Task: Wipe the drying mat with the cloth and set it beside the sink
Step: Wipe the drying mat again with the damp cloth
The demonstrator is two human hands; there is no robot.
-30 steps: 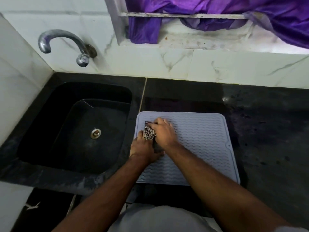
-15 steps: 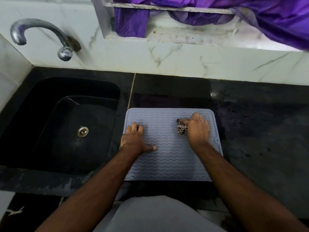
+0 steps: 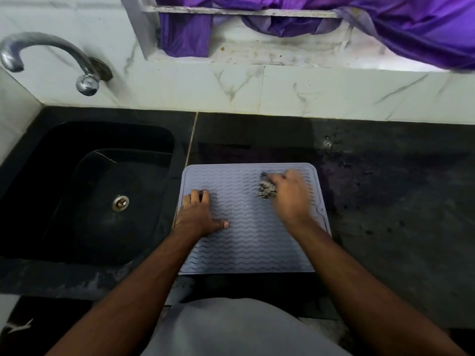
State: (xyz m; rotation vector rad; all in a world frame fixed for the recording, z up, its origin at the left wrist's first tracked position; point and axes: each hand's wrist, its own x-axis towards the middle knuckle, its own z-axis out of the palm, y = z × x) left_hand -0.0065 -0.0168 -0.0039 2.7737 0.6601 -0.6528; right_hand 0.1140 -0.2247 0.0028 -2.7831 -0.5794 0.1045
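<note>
The grey ribbed drying mat lies flat on the dark worktop just beside the black sink, which is at its 9 o'clock; it is nearly square, edges running 12 to 6, a notched tab at 3 o'clock. The left hand presses flat near its 9 o'clock edge, grip released. The right hand, blurred, clutches the speckled cloth toward 1 o'clock; a tap and purple fabric sit beyond at 12.

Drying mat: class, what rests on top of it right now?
On the drying mat: the left hand pressing flat and the right hand holding the patterned cloth. The cloth's far part is covered by the hand.
</note>
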